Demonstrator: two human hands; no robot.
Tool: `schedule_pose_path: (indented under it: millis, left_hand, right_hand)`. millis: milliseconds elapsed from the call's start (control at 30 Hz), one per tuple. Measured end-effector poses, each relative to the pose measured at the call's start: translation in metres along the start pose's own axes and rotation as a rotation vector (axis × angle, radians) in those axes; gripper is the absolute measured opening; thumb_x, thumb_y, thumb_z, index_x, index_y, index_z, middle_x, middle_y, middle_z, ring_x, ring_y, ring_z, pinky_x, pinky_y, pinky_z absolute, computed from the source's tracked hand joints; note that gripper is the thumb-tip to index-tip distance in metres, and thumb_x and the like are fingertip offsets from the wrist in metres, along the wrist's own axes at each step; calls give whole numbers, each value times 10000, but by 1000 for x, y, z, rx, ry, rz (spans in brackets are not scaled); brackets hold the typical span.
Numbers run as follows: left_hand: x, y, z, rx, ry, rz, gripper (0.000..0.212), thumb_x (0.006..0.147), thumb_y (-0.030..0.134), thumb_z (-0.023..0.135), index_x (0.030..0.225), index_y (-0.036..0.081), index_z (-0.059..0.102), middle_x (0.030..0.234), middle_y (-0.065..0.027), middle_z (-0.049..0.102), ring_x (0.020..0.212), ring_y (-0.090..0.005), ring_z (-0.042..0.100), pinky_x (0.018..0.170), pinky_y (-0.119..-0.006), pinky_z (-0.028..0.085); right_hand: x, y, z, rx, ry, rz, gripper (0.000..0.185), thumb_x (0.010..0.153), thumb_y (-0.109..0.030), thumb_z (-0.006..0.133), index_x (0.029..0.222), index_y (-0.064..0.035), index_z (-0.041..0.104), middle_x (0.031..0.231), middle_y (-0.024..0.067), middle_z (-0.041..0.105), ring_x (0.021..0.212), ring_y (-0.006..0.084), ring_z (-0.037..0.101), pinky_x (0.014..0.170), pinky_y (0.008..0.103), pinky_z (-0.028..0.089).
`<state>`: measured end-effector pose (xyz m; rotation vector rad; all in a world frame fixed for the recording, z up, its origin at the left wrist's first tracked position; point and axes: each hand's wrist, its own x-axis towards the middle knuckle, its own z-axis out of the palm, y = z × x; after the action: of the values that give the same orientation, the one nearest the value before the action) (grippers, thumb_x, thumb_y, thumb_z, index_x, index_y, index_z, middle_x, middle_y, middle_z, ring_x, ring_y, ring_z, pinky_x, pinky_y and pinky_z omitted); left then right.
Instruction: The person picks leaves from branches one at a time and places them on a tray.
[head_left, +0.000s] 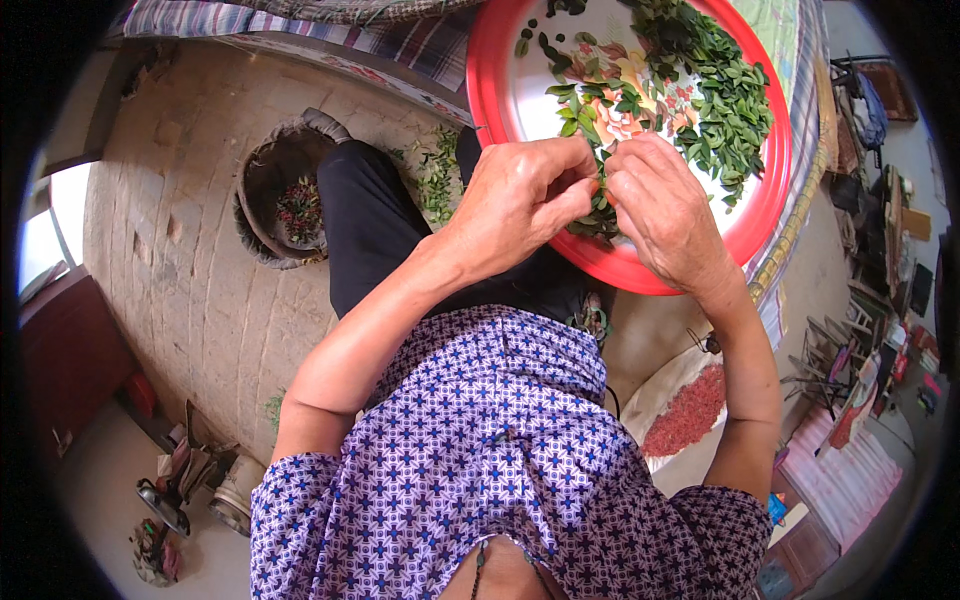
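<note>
A round tray with a red rim (481, 82) and a printed flower pattern lies before me. Loose green leaves (724, 112) are heaped along its right side, with more scattered in its middle. Over the tray's near part, my left hand (525, 184) and my right hand (660, 202) meet almost fingertip to fingertip. The fingers of each are pinched together. Small leaves show between and below them, but whether these are held or lie in the tray cannot be told. Something orange shows at the fingertips.
On the floor at the left stands a round basket (251, 169) with reddish and green bits inside. Leafy sprigs (436, 176) lie beside my leg. A pale cloth (645, 397) at the lower right bears a red heap (686, 416). Household items crowd the far right.
</note>
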<state>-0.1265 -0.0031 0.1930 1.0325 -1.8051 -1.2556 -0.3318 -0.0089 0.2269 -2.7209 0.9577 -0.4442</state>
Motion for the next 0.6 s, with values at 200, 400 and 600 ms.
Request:
schedule_pose_path:
  millis: [200,400,600]
  left_hand:
    - [-10,-2,-12,-44,-16,-49,123,901,91,602,894,-31,608,753,-38,613,681,-72,552,607,-223,460]
    - [-27,-21,-59,-174,347,-266,168,915,178,602,903,22,661,743,20,583,607,-46,510,518,-208,421]
    - [-54,-89,-108,257,487,-495,219,916,216,662,941,2,702,696,-58,630,648,-93,573,557,-264,464]
  right_hand:
    - [-1,3,-2,-28,-28,-65,233,680,-34,648,878,8,533,914,153,559,997,330,562,935,460,455]
    - [-37,46,-14,-275,-3,67,237,698,-38,655,904,1,544,936,147,592,1005,328,567,936,456,455]
    - [-44,47,-7,-221,138,321,316,794,-124,701,1085,-21,634,975,124,625,966,303,570,979,438,385]
